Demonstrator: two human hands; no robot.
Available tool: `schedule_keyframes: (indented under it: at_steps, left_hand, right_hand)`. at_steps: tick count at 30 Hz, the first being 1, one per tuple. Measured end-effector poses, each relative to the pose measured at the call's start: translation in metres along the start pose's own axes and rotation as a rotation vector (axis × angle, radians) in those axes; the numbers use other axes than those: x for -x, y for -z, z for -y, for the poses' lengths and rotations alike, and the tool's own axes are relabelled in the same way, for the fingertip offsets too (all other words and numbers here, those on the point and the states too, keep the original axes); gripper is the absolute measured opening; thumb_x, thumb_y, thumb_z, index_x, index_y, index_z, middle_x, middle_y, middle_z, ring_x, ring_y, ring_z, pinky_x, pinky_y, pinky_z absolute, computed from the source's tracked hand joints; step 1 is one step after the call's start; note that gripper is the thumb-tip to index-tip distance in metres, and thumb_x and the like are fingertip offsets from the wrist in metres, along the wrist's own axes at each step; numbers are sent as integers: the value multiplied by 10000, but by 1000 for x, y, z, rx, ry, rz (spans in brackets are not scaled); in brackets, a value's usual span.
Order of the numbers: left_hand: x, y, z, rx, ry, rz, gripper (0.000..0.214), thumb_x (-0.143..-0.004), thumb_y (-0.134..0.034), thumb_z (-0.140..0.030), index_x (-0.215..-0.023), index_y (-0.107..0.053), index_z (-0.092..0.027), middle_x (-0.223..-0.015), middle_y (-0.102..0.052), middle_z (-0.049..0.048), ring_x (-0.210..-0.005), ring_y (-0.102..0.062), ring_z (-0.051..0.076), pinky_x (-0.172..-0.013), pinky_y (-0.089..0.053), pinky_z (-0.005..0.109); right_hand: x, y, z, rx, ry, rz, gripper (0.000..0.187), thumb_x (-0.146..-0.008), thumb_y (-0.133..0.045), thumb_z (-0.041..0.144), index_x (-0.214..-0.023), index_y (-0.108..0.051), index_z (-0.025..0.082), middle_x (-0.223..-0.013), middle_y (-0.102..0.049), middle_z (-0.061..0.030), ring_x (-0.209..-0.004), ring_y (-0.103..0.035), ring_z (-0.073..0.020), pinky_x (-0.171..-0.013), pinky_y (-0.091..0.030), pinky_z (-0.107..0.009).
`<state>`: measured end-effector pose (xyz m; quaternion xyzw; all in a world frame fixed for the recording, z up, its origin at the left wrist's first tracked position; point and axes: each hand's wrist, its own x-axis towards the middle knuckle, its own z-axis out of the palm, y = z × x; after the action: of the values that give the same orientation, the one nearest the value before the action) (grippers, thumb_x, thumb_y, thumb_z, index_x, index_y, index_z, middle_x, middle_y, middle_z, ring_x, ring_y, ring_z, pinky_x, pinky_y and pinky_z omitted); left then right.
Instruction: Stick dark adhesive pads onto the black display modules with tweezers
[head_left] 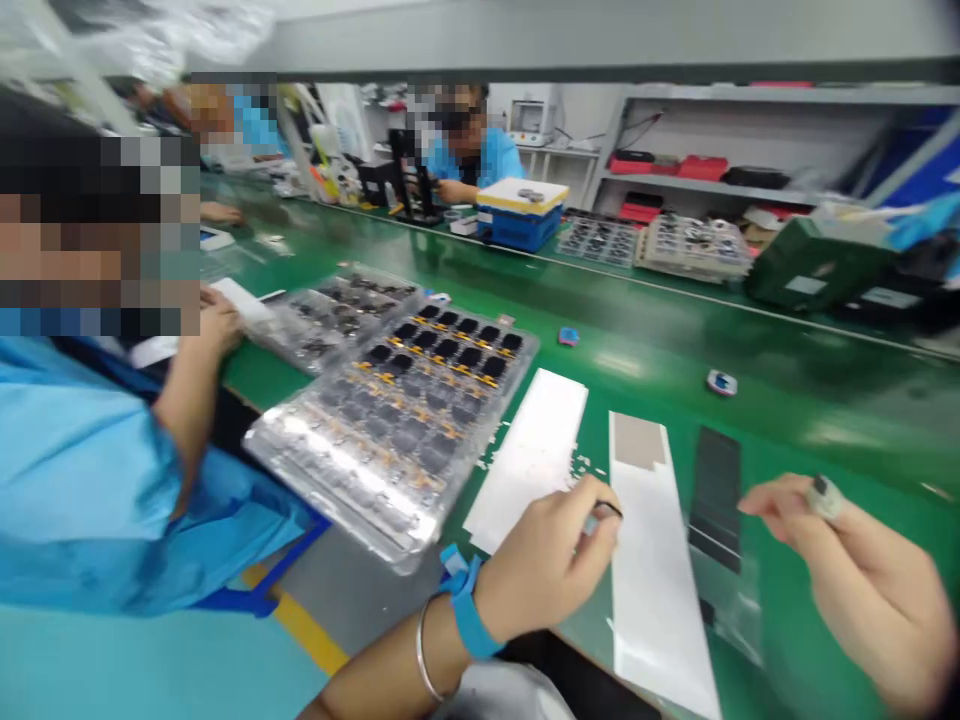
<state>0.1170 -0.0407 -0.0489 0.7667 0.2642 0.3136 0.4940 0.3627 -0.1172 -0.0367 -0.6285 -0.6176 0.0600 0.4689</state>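
My left hand [551,555], with a blue wrist strap [474,610] and a silver bangle, is closed in a pinch on a small black-edged part [607,509]. It is over the green bench, between two white sheets. My right hand [862,575] is on the right with thumb and fingertips pressed together; whatever they hold, if anything, is too small to make out. A pale finger cot [825,497] with a dark spot covers one of its fingers. Near those fingertips lies a dark strip sheet [716,490] in clear film. A long white backing sheet [652,560] with a grey-brown patch lies between my hands.
A clear plastic tray [352,500] holds rows of black square parts with orange tabs. White sheet [536,450] has small white scraps around it. A co-worker in blue [97,460] sits at left, another across the bench. A blue box [521,225] and more trays stand behind.
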Motion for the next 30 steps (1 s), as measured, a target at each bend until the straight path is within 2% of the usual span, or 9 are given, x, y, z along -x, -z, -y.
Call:
schedule_keyframes:
  at_steps: [2, 6, 9, 12, 16, 19, 23, 30]
  left_hand:
    - [-7, -18, 7, 71, 42, 18, 84, -966, -426, -191, -1003, -502, -196, -787, -646, 14, -715, -624, 145, -652, -463, 242]
    - [-13, -36, 15, 161, 86, 109, 79, -1007, -395, -244, -1008, -461, -200, -739, -611, -9, -677, -583, 129, -654, -429, 247]
    - [-8, -38, 17, 228, 140, 142, 115, -1017, -400, -307, -987, -452, -209, -736, -579, -16, -683, -562, 130, -641, -406, 252]
    - [-3, -36, 17, 272, 209, 170, 163, -1019, -398, -351, -968, -457, -208, -734, -539, -15, -676, -532, 133, -614, -387, 255]
    - [1, -35, 17, 270, 260, 181, 183, -1022, -390, -370, -965, -461, -212, -700, -486, -33, -602, -445, 114, -560, -333, 249]
    - [2, -35, 19, 286, 284, 180, 172, -1029, -374, -369, -990, -450, -220, -730, -503, -30, -632, -454, 112, -586, -345, 251]
    - [4, -35, 22, 338, 324, 184, 142, -1039, -344, -369, -1046, -392, -235, -788, -552, -19, -715, -500, 122, -640, -367, 263]
    - [6, -33, 25, 330, 350, 180, 128, -1043, -331, -362, -1069, -374, -244, -798, -553, -20, -741, -504, 122, -673, -370, 272]
  right_hand:
    - [14, 1, 8, 68, -38, 25, 195, -935, -502, 327, -803, -644, 303, -736, -631, -33, -614, -581, -198, -513, -450, -336]
    - [30, -15, 24, 48, 66, 44, 125, -920, -503, 214, -839, -595, 238, -721, -580, -25, -625, -549, -159, -547, -436, -294]
    - [40, -32, 28, 47, 91, 40, 51, -874, -569, 175, -891, -574, 223, -748, -586, -24, -646, -559, -153, -545, -447, -275]
    - [47, -47, 29, 85, 122, 98, 148, -867, -566, 135, -983, -564, 227, -857, -624, -41, -716, -600, -160, -576, -477, -275]
    - [50, -57, 29, 119, 138, 123, 200, -877, -522, 81, -1008, -560, 227, -894, -630, -44, -692, -589, -141, -573, -478, -264]
    - [49, -56, 30, 18, 81, 96, 185, -865, -556, 83, -985, -561, 223, -856, -618, -30, -694, -580, -134, -576, -473, -261]
    - [46, -46, 28, -127, -63, 68, 97, -864, -587, 146, -924, -591, 223, -766, -556, -8, -667, -526, -134, -560, -440, -269]
    - [44, -27, 17, -187, -148, 18, 185, -964, -450, 203, -920, -625, 241, -843, -547, -47, -792, -526, -186, -655, -433, -330]
